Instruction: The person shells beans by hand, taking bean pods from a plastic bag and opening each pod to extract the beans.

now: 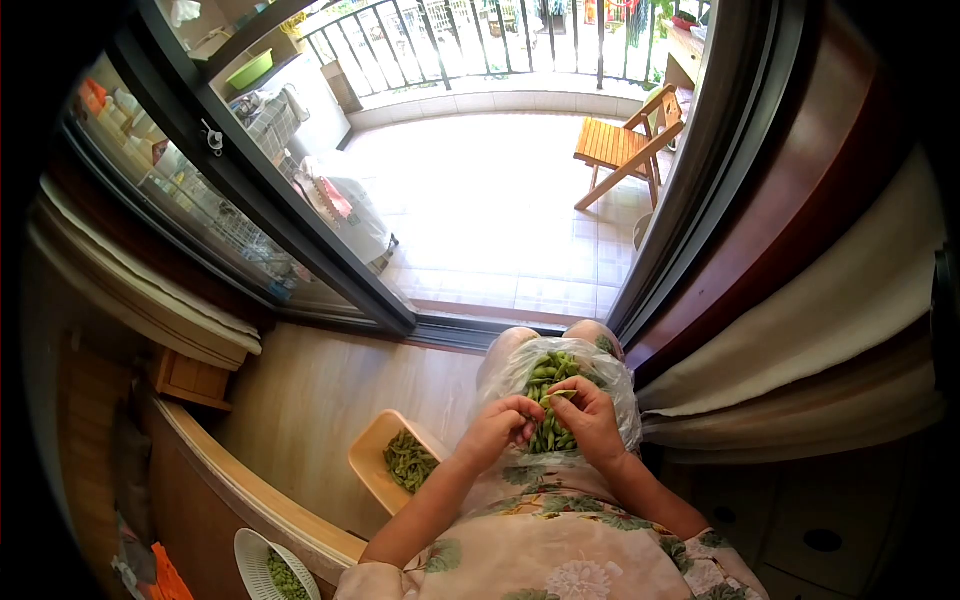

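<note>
A clear plastic bag (622, 400) full of green edamame pods (545, 372) lies open across my lap. Over it, my right hand (592, 422) pinches one edamame pod (560, 396) between thumb and fingertips. My left hand (505, 425) is closed, its fingertips meeting the left end of that same pod; whether a bean is between them is too small to tell. Down to the left, an orange-beige bin (366, 462) on the floor holds a heap of green pods (408, 462). Further left, a white slotted basket (250, 562) contains loose green beans (288, 578).
In front, a sliding door frame (470, 333) opens onto a bright tiled balcony with a railing (460, 45). A folding wooden chair (615, 145) stands out there. A curved wooden furniture edge (250, 480) runs along my left; a curtain (800, 340) hangs on the right.
</note>
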`<state>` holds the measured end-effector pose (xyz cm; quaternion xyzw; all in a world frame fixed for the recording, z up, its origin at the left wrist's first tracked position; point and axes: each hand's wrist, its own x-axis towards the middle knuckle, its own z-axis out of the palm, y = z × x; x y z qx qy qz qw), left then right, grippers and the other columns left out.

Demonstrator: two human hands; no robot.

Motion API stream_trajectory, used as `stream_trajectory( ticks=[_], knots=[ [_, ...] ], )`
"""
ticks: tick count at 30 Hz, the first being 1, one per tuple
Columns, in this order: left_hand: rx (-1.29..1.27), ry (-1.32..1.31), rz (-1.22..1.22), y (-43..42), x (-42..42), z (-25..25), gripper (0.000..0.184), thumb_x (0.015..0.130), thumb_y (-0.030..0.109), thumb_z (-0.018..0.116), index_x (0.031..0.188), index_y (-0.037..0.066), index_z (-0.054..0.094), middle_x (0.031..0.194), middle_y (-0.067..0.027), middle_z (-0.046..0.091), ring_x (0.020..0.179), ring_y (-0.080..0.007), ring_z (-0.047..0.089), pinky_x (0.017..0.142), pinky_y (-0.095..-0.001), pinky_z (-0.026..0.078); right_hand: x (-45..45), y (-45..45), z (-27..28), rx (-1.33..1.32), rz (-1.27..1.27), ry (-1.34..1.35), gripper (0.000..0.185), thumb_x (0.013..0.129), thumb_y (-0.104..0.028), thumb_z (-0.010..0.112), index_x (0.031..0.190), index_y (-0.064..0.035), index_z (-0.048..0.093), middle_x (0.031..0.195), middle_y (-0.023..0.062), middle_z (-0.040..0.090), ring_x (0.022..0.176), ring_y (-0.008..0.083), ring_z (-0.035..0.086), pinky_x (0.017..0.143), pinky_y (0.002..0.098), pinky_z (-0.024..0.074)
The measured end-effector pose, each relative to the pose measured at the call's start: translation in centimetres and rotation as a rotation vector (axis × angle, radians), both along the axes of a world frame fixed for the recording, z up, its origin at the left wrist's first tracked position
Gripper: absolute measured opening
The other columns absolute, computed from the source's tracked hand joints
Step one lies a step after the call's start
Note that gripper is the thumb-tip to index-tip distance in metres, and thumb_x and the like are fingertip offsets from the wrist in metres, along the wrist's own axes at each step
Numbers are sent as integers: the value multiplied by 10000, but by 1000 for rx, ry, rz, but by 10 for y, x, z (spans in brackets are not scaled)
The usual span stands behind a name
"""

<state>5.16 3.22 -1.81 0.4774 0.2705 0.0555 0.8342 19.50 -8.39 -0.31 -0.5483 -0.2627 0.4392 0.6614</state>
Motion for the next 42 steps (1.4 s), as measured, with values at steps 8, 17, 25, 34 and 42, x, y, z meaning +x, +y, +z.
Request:
stream_trajectory(
  ticks=[8, 17, 25, 34, 42],
  knots=[
    [175, 31, -23, -7, 4, 10, 217, 970, 224, 484, 961, 48, 610, 727, 28, 526, 632, -44, 461, 565, -181, 371, -1, 1, 2, 41, 3, 16, 68, 907, -91, 599, 954, -41, 599, 716, -32, 552, 594, 22, 463, 522, 174, 367],
    [144, 50, 94, 1, -28, 44, 217, 971, 139, 478, 1123, 30, 588, 840, 13, 570, 647, -38, 459, 577, -172, 375, 0, 0, -4, 17, 9, 32, 63, 912, -93, 590, 942, -39, 601, 694, -34, 531, 572, 32, 448, 512, 181, 358],
    [647, 361, 913, 47, -208, 68, 235, 929, 22, 417, 1061, 31, 611, 960, -14, 623, 697, -50, 521, 633, -184, 440, -4, 9, -15, 14, 43, 32, 71, 919, -79, 558, 975, -45, 587, 661, -33, 498, 555, 39, 418, 500, 196, 326],
    [1220, 1002, 1492, -14, -503, 40, 271, 830, -38, 399, 941, 8, 642, 932, -70, 631, 848, -167, 580, 763, -271, 463, -14, 19, -8, 52, 130, 53, 60, 922, -76, 555, 948, -36, 591, 632, -37, 489, 535, 39, 390, 490, 199, 291],
    [646, 1713, 1408, -56, -513, 30, 191, 865, 247, 532, 941, 144, 674, 832, 15, 684, 851, -198, 633, 827, -415, 430, -12, 16, -6, 69, 137, 63, 68, 918, -73, 559, 960, -33, 594, 649, -36, 500, 551, 40, 414, 503, 193, 312]
  ],
)
